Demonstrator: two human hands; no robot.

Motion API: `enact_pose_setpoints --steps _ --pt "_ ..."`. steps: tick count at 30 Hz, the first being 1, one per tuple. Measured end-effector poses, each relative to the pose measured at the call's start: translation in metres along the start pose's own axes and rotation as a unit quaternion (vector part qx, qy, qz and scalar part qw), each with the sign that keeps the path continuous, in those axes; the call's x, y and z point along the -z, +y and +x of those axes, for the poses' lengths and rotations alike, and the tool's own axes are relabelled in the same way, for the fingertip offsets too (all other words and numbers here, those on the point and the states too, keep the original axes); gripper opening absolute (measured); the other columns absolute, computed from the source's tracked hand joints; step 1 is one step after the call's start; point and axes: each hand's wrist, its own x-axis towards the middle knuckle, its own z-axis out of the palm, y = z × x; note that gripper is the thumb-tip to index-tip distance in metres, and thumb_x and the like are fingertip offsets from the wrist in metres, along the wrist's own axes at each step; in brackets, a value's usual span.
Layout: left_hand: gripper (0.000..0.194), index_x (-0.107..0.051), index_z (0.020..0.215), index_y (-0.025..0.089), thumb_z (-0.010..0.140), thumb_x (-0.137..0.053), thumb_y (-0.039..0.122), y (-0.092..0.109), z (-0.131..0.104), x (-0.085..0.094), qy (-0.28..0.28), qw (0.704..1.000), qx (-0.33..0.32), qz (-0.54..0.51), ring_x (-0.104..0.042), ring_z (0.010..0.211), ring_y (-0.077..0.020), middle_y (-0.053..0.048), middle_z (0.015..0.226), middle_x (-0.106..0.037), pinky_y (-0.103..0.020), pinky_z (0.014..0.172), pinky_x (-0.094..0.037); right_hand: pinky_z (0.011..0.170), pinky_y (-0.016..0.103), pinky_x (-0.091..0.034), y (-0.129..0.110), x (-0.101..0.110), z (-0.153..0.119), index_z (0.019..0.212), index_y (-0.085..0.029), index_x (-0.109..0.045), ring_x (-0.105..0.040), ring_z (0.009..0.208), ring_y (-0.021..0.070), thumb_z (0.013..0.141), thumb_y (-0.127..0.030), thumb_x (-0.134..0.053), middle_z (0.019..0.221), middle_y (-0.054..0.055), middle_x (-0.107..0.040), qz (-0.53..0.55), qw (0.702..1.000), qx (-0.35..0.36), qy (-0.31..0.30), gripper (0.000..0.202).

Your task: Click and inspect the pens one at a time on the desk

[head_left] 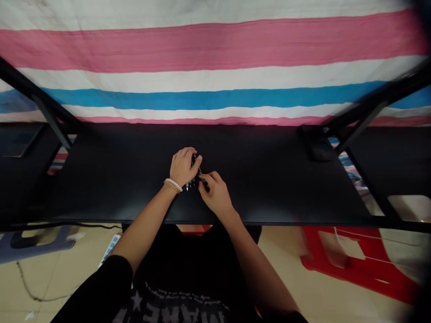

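Near the middle of the black table, my left hand point(183, 167) is wrapped over a bundle of small dark, pen-like pieces point(190, 184), whose light tips stick out below the palm. A bracelet circles my left wrist. Close on the right, my right hand point(215, 192) has its fingers curled round a small black object point(204, 184), too small and partly hidden to name. The two hands almost touch at the fingertips.
The black table point(269, 179) has dark metal frame bars at both sides. A dark object point(319, 150) lies at its right end. Behind hangs a striped cloth point(215, 45). Below are a red stool point(357, 264) and a blue-grey stool point(63, 240).
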Motion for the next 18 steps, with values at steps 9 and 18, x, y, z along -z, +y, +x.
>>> enact_pose_setpoints --steps 9,18 --pt "0.025 -0.059 0.115 0.016 0.1 -0.041 0.026 -0.001 0.002 -0.004 -0.004 0.999 0.004 0.045 -0.056 0.114 -0.0323 -0.016 0.125 -0.063 -0.047 0.101 -0.04 0.065 0.029 -0.05 0.006 -0.001 0.001 0.102 -0.019 -0.069 -0.058 0.066 0.0155 0.091 -0.018 -0.054 0.093 0.007 -0.061 0.016 1.0 -0.006 0.005 0.019" --pt "0.02 -0.057 0.111 0.016 0.098 -0.043 0.017 -0.002 0.025 -0.011 -0.012 0.994 -0.009 0.112 -0.056 0.111 -0.0289 -0.014 0.122 -0.063 -0.044 0.098 -0.044 0.068 0.031 -0.051 0.009 -0.007 -0.003 0.103 -0.017 -0.067 -0.06 0.074 0.0188 0.091 -0.017 -0.051 0.094 0.009 -0.062 -0.04 0.996 -0.027 0.072 0.02"
